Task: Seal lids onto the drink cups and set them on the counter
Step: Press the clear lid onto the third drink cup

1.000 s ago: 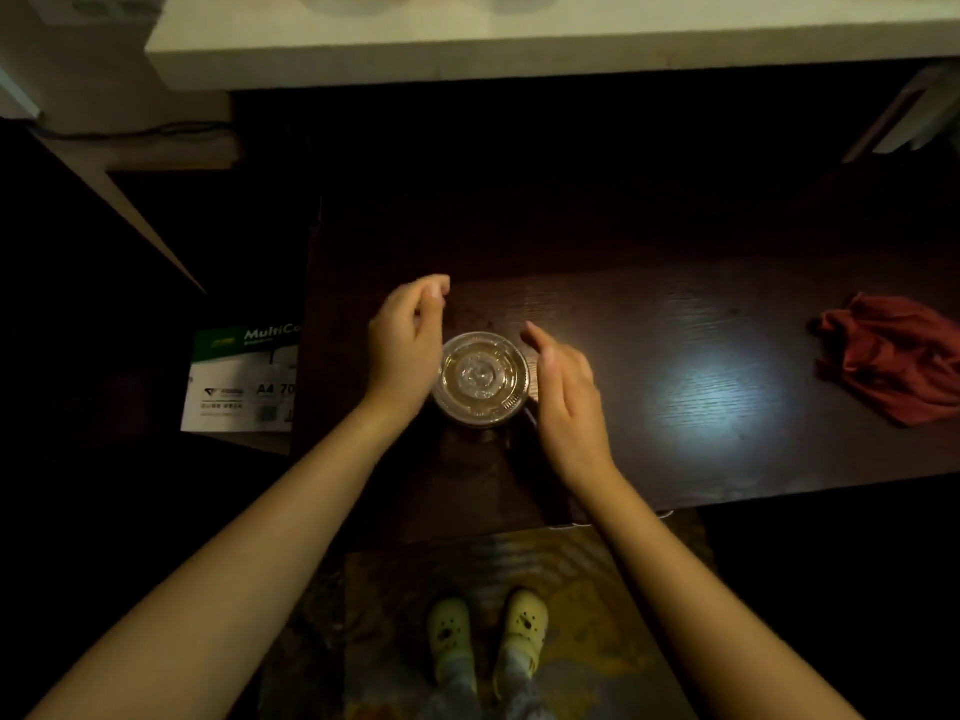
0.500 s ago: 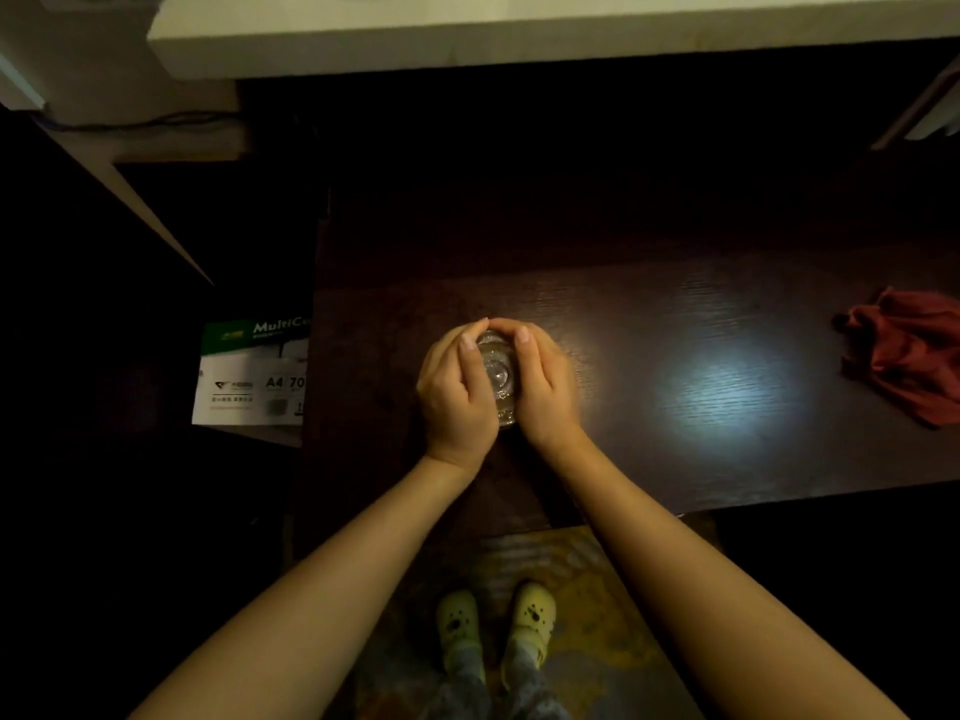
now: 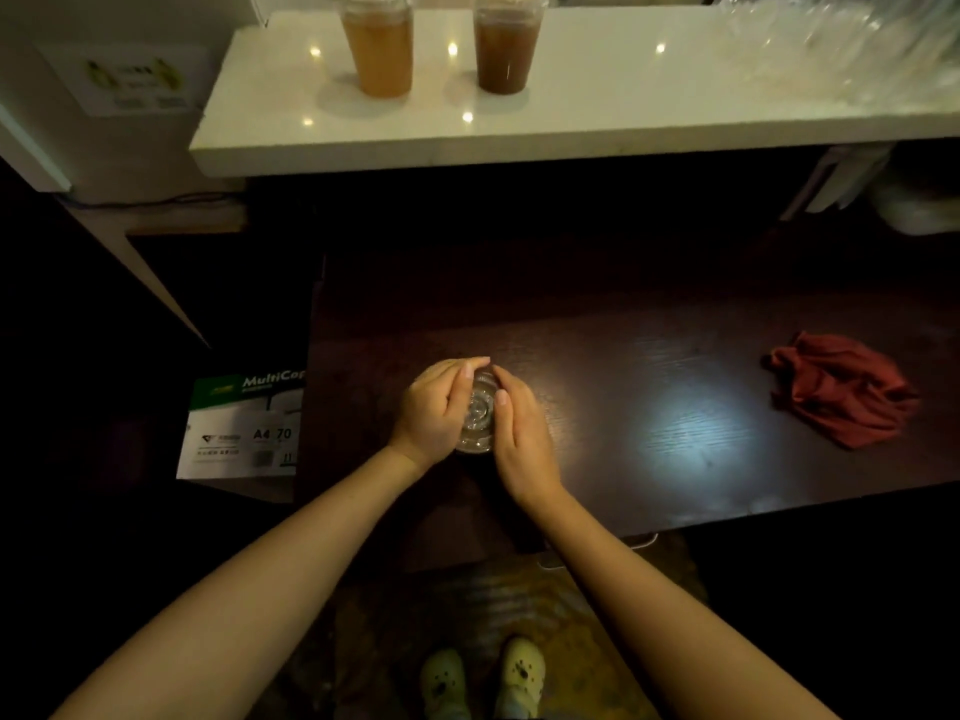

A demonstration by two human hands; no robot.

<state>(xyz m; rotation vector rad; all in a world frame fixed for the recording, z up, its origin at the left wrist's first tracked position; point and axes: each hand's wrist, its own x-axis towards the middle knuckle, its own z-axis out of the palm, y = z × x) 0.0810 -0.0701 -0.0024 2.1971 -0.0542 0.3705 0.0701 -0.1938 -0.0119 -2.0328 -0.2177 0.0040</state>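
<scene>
A drink cup with a clear plastic lid (image 3: 479, 414) stands on the dark wooden table (image 3: 649, 387). My left hand (image 3: 435, 407) and my right hand (image 3: 519, 433) press down on the lid from both sides, fingertips meeting over its far edge. Most of the cup is hidden beneath the hands. On the white counter (image 3: 597, 85) above and behind the table stand two lidded cups: an amber drink (image 3: 378, 46) on the left and a dark brown drink (image 3: 506, 44) to its right.
A crumpled red cloth (image 3: 841, 389) lies at the right of the table. A stack of clear plastic lids or cups (image 3: 841, 44) sits blurred on the counter's right end. A box of A4 paper (image 3: 244, 428) stands on the floor to the left.
My hands, apart beside the lid one second ago, have closed over it. The camera has tilted up, bringing the white counter and its two drinks into view.
</scene>
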